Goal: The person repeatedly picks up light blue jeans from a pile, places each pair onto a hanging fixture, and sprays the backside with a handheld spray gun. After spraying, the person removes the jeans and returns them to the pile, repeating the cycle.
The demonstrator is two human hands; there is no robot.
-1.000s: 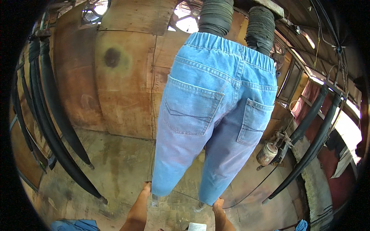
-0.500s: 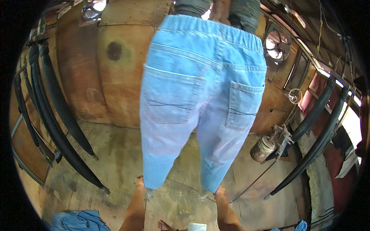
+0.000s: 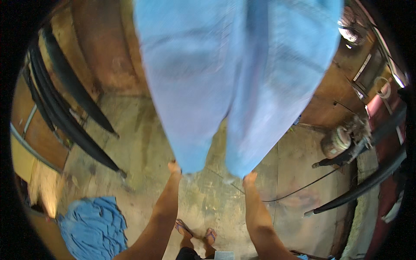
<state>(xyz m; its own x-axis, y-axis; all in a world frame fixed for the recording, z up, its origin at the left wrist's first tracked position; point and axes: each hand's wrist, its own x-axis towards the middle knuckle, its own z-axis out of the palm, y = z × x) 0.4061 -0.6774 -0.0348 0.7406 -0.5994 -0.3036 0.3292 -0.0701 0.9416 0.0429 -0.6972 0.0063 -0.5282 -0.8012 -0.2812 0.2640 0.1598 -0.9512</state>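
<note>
on the far left, long black rubbery strips (image 3: 65,108) lean in curved bands against a worn brown wooden wall (image 3: 104,56). below them, near the lower left edge, a crumpled heap of blue cloth (image 3: 93,227) lies on the stained, mottled concrete floor (image 3: 143,143).

the left hand (image 3: 174,167) is raised on a bare forearm and its grip is pinched on the hem of the left trouser leg. the light blue denim jeans (image 3: 234,82) hang spread wide in the middle of the view, filling the top, soft and blurred, the two legs tapering down to the hands with a darker fold running between them.

below, between the forearms, two feet in sandals (image 3: 195,232) stand on the floor.

the right hand (image 3: 250,177) holds the hem of the right leg, its grip closed on the cloth.

to the right, a thin black cable (image 3: 299,188) trails over the floor toward a round, dusty metal motor (image 3: 340,141), and more black strips (image 3: 368,182) slant along the right rim.
</note>
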